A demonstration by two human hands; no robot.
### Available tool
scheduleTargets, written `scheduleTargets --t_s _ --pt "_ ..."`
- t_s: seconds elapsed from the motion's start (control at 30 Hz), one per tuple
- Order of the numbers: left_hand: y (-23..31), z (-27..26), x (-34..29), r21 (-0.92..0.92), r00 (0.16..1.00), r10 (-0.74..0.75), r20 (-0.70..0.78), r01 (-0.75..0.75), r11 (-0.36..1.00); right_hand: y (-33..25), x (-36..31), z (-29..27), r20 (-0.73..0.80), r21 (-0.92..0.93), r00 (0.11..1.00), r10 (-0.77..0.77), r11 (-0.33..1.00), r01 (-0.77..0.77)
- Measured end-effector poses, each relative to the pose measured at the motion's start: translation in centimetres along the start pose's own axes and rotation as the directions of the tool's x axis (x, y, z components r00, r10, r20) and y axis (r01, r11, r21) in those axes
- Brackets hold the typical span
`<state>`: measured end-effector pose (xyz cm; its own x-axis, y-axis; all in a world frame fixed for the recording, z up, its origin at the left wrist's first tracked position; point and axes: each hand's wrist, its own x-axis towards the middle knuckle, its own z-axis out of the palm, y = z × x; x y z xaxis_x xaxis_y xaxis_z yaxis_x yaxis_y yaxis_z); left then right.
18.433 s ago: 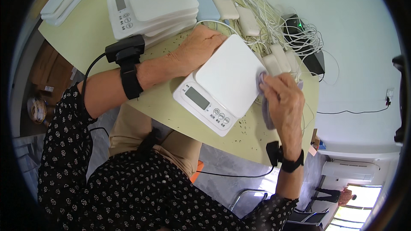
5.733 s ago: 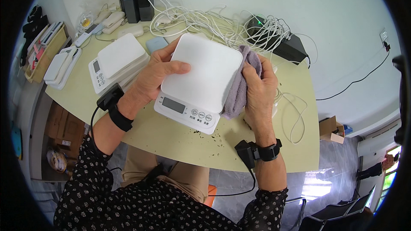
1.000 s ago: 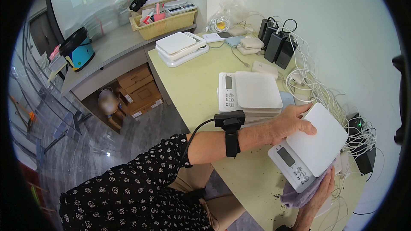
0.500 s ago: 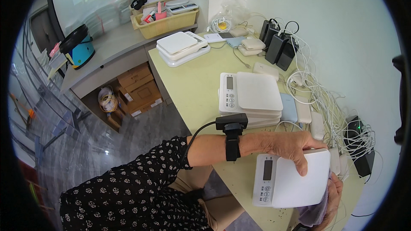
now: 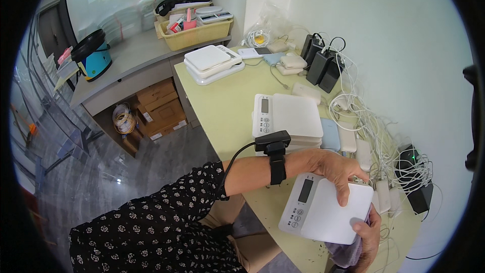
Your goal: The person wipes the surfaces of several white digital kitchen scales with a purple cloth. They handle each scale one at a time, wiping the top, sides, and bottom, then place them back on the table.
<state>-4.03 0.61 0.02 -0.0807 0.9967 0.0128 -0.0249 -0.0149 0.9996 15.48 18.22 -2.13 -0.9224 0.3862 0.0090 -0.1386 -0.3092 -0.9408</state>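
A white kitchen scale (image 5: 323, 215) with a dark display and round buttons is held slightly tilted over the near part of the table. My left hand (image 5: 337, 169) grips its far edge, thumb on top of the plate and fingers over the side. At the near right corner, my right hand (image 5: 371, 235) presses its thumb on the plate. A greyish-purple cloth (image 5: 348, 253) is bunched in that same hand, against the scale's edge and partly beneath it; its fingers are partly hidden. Just beyond my left forearm stands a stack of similar scales (image 5: 297, 116).
Tangled white cables (image 5: 376, 146), power banks (image 5: 347, 136) and black adapters (image 5: 318, 65) line the wall on the right. More scales (image 5: 209, 63) sit at the table's far end. A yellow basket (image 5: 197, 35) and a blue bucket (image 5: 94, 60) stand on the grey desk.
The scale has shifted left and turned a little clockwise between my hands. My right thumb has come onto the plate's top. The whole view has shifted slightly.
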Motion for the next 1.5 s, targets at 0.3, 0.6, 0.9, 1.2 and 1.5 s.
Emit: scheduleTargets --t_s 0.3,0.6,0.9,1.2,1.5 --pt "-0.1 -2.4 -0.4 -0.257 0.88 0.163 -0.446 -0.301 0.918 -0.9 0.8 -0.8 -0.057 0.131 0.996 0.061 0.99 -0.053" --pt "-1.0 3.7 1.5 -0.384 0.718 0.268 -0.643 -0.605 0.697 -1.4 3.0 -2.3 -0.081 0.111 0.996 -0.041 0.993 0.05" --pt "-1.2 4.6 3.3 0.125 0.401 0.379 -0.834 -0.532 0.838 -0.9 2.0 -0.7 -0.206 -0.114 0.957 -0.204 0.976 0.183" --pt "-1.5 6.9 4.4 -0.565 0.691 0.14 -0.709 -0.675 0.474 0.0 2.1 -0.4 -0.225 0.012 0.955 -0.192 0.98 0.2" --pt "-2.8 7.3 6.1 -0.664 0.744 0.144 -0.652 -0.653 0.365 0.6 1.9 0.3 -0.157 0.003 0.958 -0.238 0.97 0.242"
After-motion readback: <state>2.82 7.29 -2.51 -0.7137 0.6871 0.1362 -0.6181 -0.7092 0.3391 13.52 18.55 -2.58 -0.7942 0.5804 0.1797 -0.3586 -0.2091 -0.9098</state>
